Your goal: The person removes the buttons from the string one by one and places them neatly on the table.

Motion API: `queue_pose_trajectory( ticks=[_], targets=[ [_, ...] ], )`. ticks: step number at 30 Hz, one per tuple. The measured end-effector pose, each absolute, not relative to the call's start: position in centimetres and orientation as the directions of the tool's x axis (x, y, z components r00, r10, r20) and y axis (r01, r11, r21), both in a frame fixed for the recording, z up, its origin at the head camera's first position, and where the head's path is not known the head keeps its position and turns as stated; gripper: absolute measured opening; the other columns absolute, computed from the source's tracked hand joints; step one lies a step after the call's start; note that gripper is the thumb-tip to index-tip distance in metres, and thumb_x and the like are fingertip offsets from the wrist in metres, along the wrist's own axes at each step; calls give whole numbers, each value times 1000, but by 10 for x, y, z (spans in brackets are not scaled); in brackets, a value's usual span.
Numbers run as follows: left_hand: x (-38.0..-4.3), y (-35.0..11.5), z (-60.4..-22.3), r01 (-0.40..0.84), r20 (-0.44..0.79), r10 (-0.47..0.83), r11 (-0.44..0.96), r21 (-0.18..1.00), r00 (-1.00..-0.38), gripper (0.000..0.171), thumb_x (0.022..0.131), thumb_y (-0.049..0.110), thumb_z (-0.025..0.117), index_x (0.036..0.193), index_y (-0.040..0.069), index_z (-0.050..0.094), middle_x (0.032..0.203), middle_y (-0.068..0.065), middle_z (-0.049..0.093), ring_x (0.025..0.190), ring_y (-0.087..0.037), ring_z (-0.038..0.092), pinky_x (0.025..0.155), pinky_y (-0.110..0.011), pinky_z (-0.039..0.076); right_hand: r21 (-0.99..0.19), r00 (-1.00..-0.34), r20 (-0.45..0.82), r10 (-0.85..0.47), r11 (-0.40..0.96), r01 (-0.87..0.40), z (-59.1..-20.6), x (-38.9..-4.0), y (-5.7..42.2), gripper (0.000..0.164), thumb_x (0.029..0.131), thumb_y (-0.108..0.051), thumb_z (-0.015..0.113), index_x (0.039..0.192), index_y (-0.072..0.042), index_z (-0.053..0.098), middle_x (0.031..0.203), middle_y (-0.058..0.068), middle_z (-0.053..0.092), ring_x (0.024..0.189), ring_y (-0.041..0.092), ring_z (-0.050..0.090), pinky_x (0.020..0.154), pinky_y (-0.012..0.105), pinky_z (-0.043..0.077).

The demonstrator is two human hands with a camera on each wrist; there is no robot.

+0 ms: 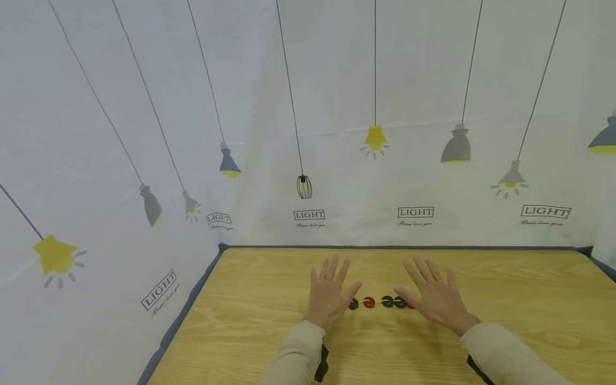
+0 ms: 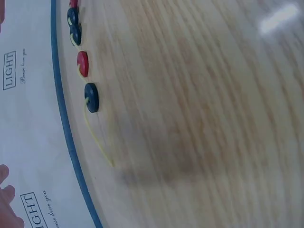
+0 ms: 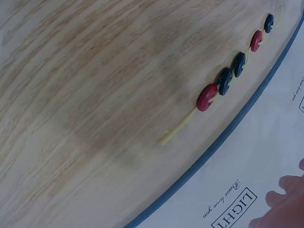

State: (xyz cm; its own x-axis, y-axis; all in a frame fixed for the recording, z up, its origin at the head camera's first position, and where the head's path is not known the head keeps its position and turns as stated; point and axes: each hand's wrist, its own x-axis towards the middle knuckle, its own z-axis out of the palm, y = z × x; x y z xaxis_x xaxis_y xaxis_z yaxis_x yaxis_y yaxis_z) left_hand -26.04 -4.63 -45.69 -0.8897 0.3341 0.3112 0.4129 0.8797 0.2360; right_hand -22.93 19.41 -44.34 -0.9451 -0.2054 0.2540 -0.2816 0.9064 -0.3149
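Observation:
Several red and dark round buttons are strung on a yellow cord (image 2: 99, 141), lying in a row on the wooden table. In the head view a red button (image 1: 369, 302) and dark buttons (image 1: 387, 301) show between the hands. My left hand (image 1: 328, 295) is held over the row's left end, fingers straight and spread, near a dark button (image 2: 91, 97). Over the right end is my right hand (image 1: 437, 299), also spread and partly hiding a red button (image 3: 207, 97). Neither hand holds anything. Bare cord sticks out past both end buttons.
The wood-grain table (image 1: 231, 321) has a dark blue edge (image 1: 192, 299) along its back and left side. White cloth (image 1: 337, 80) printed with hanging lamps and the word LIGHT rises behind and to the left.

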Motion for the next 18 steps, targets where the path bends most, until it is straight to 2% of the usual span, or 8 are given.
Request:
queue_pose_trajectory(
  ticks=[4, 11, 15, 18],
  targets=[
    [-260, -53, -462, 428, 346, 334, 870, 245, -877, 61, 90, 56, 27, 140, 21, 26, 143, -7, 25, 130, -27, 19, 101, -53, 15, -313, -914, 334, -231, 887, -338, -447, -231, 192, 71, 85, -52, 46, 138, -7, 30, 140, 19, 26, 127, 38, 21, 97, 59, 7],
    [-258, -57, -474, 469, 453, 322, 844, 259, -831, 54, 89, 49, 40, 134, 17, 40, 131, -8, 43, 120, -28, 38, 95, -50, 30, -310, -819, 509, -263, 832, -459, -452, -234, 185, 57, 78, -24, 67, 125, 0, 46, 126, 21, 44, 111, 38, 42, 89, 55, 30],
    [-256, -56, -483, 470, 456, 312, 834, 289, -834, 50, 88, 43, 48, 129, 15, 47, 118, -6, 53, 108, -25, 48, 88, -45, 38, -392, -844, 471, -255, 797, -459, -454, -234, 181, 47, 78, -15, 67, 119, 2, 51, 119, 20, 50, 108, 36, 46, 86, 51, 38],
    [-254, -54, -489, 465, 436, 300, 816, 343, -848, 47, 86, 37, 56, 125, 13, 51, 111, -6, 56, 101, -23, 51, 85, -42, 40, -457, -866, 426, -261, 764, -455, -456, -236, 177, 40, 80, -10, 65, 116, 2, 53, 115, 18, 53, 107, 34, 48, 84, 47, 41]
  ],
)
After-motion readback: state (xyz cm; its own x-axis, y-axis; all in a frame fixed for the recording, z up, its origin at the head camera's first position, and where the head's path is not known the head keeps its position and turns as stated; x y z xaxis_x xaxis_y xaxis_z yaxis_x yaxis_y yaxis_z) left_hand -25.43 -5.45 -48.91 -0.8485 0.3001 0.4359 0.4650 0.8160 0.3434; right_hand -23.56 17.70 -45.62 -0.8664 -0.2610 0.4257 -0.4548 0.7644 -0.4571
